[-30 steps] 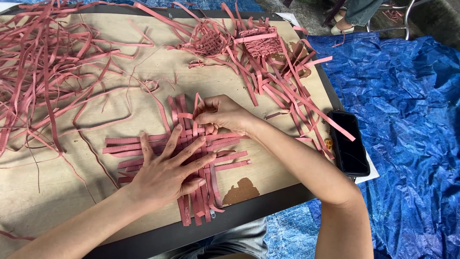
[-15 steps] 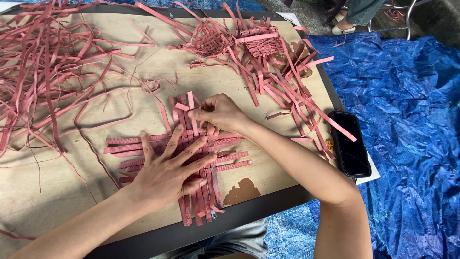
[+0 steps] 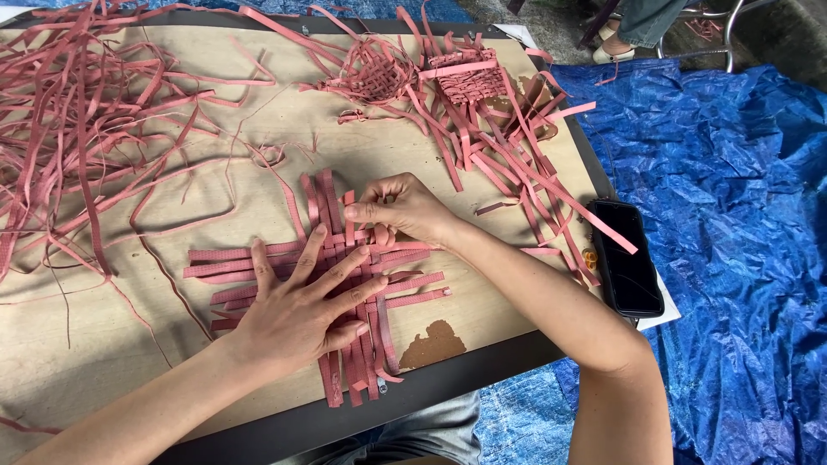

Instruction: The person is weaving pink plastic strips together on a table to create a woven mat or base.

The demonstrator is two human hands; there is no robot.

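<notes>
Left hand (image 3: 297, 310) spread wide, palm flat, pinning the flat woven mat of pink strips (image 3: 332, 288) at the board's (image 3: 103, 344) near edge. Right hand (image 3: 398, 207) curled, fingertips pinching one upright strip at the mat's top. Loose pink strips (image 3: 77, 129) piled left; black phone (image 3: 627, 257) right.

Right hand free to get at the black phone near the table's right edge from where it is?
Probably yes. The right hand pinches a strip on the woven pink mat; the black phone lies face-up beyond that forearm, with one loose strip across its corner and nothing else on it.
</notes>
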